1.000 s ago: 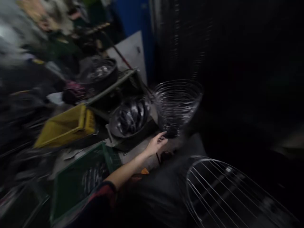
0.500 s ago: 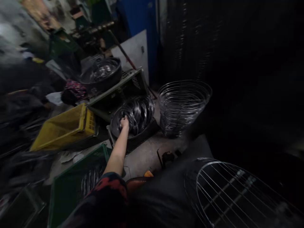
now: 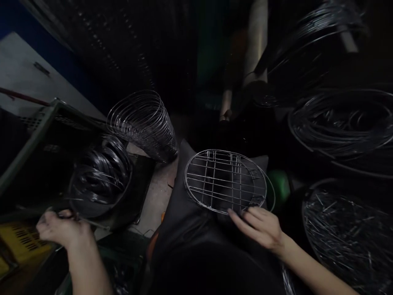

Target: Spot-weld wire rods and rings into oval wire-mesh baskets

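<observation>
A round wire rack [image 3: 211, 179] with parallel bars lies across my lap on dark trousers. My right hand [image 3: 260, 227] is at its near right rim, fingers bent over the edge and closed on the wire. My left hand [image 3: 59, 229] is off to the left, beside the near side of a dark basin [image 3: 89, 211]. Its fingers look curled but are smeared by motion, so whether they hold anything is unclear. Bundles of shiny metal wire rings [image 3: 102, 170] fill the basin.
A tall stack of wire hoops [image 3: 144, 123] stands ahead on the left. Around the basin are a dark green crate [image 3: 39, 127] and a yellow crate [image 3: 24, 241]. On the right are a container of short wire pieces [image 3: 350, 237] and a container of coiled wire [image 3: 340, 123].
The view has swung right. My left hand has come back from the wire rings in the basin, nearer to me. My right hand has come into view on the rack.
</observation>
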`<state>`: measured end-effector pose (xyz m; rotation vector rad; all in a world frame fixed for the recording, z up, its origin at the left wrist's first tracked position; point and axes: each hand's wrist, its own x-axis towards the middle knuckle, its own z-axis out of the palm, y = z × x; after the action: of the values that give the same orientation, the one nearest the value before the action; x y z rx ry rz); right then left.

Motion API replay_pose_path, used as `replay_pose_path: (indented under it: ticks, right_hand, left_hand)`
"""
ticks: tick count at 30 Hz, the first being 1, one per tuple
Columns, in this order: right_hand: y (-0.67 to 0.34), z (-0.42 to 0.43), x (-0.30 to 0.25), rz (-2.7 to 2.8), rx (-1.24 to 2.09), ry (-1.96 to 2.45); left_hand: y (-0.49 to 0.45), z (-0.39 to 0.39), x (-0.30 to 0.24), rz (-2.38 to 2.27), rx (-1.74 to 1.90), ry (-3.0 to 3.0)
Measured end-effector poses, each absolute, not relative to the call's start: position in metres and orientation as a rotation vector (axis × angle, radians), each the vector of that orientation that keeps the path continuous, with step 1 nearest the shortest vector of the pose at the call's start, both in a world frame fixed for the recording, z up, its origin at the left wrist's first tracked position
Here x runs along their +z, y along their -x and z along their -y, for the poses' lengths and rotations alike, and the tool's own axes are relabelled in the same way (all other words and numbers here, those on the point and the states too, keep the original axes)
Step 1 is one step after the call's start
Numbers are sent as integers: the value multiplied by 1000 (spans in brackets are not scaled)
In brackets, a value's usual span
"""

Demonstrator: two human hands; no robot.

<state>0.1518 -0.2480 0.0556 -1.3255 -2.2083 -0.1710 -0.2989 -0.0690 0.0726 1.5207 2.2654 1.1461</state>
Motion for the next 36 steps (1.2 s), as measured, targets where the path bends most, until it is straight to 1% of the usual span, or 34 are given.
replay_pose_path:
  ticks: [2,3,7,9,12,13,15,17,19,23,25,26,28,30,33,35,36]
  right_hand:
    - [-140,249,49,2227,-232,1335]
    - [-136,251,46,2227,-225,1368]
    - [-130,265,40,2150,-147,1449]
    - [-135,270,45,2016,-100,1495]
    - [-153,269,61,1640,-2,1645]
    - [-162,266,67,1479,38,1710]
    - [-179,258,75,1160,118,1817]
    - [-194,251,77,926,180,1865]
    - [-204,246,74,804,224,1872]
    - [-210,250,67,771,246,1890]
    - [-209,252,68,782,274,1887]
    - [-208,253,70,789,305,1874]
    - [-204,251,75,812,418,1803]
    - [-199,247,81,809,602,1664]
    - [-192,239,83,728,902,1488]
    - [-192,232,78,670,981,1521]
    - [-193,229,74,655,963,1583]
  left_hand:
    - [279,85,84,-2283,1466,-1463]
    - [267,91,91,-2248,1537,-1530]
    - [218,97,124,-1859,1333,-2297]
    - [195,85,138,-1592,1406,-2500]
    - [148,52,147,-1150,1530,-2568]
    - [128,39,146,-1017,1490,-2554]
    - [85,12,142,-822,1300,-2486]
    - [50,-11,139,-734,1108,-2427]
    - [31,-23,143,-699,1087,-2462]
    - [48,-8,171,-644,1466,-2728]
    - [63,6,185,-605,1624,-2698]
    - [67,10,189,-586,1642,-2632]
    - [63,11,184,-568,1526,-2494]
    - [48,1,160,-615,1245,-2420]
    - [16,-23,96,-719,736,-2316]
    - [-2,-35,51,-718,502,-2238]
    - [-8,-39,32,-703,425,-2203]
